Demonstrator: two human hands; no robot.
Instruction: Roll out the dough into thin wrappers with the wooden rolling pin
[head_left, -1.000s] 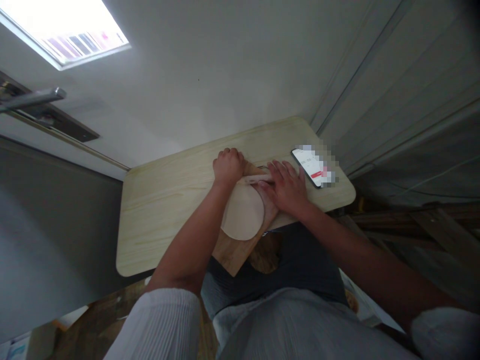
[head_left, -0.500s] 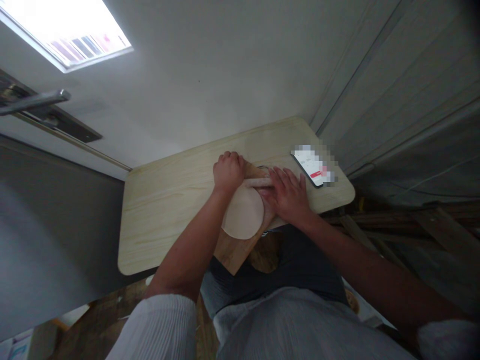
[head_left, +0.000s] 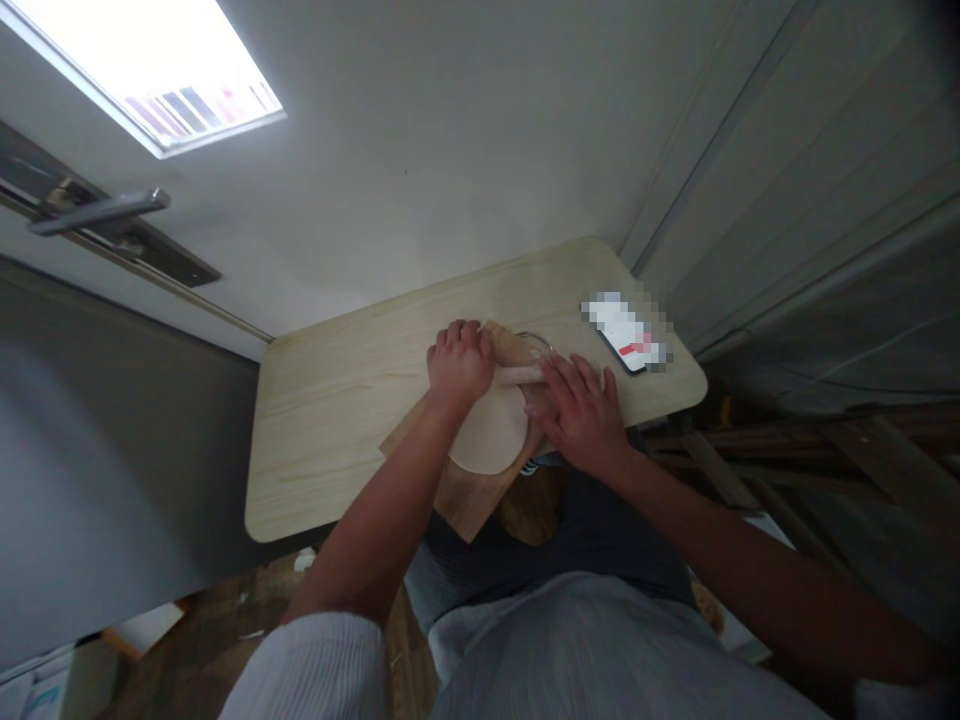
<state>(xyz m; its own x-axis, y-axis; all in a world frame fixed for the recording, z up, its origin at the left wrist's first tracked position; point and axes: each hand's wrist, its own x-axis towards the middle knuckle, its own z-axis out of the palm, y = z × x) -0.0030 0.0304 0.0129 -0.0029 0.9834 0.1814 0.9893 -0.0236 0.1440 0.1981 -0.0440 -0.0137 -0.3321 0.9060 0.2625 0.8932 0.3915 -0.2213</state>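
Dough (head_left: pixel 491 432), rolled into a pale round sheet, lies on a wooden board (head_left: pixel 469 495) that sits at the near edge of a light wooden table (head_left: pixel 337 420), its near corner jutting past that edge. A person's left hand (head_left: pixel 459 362) is curled closed over the left end of a rolling pin (head_left: pixel 519 375), which rests across the far rim of the dough. The right hand (head_left: pixel 581 410) lies flat on the pin's right end, fingers stretched out and slightly spread, pressing rather than gripping. Both forearms reach in from the near side of the board, out of pale ribbed sleeves. A phone (head_left: pixel 626 335) with a lit screen lies on the table just beyond the right hand, near the right-hand corner. A metal door handle (head_left: pixel 101 212) shows at the far left, well apart from the table.
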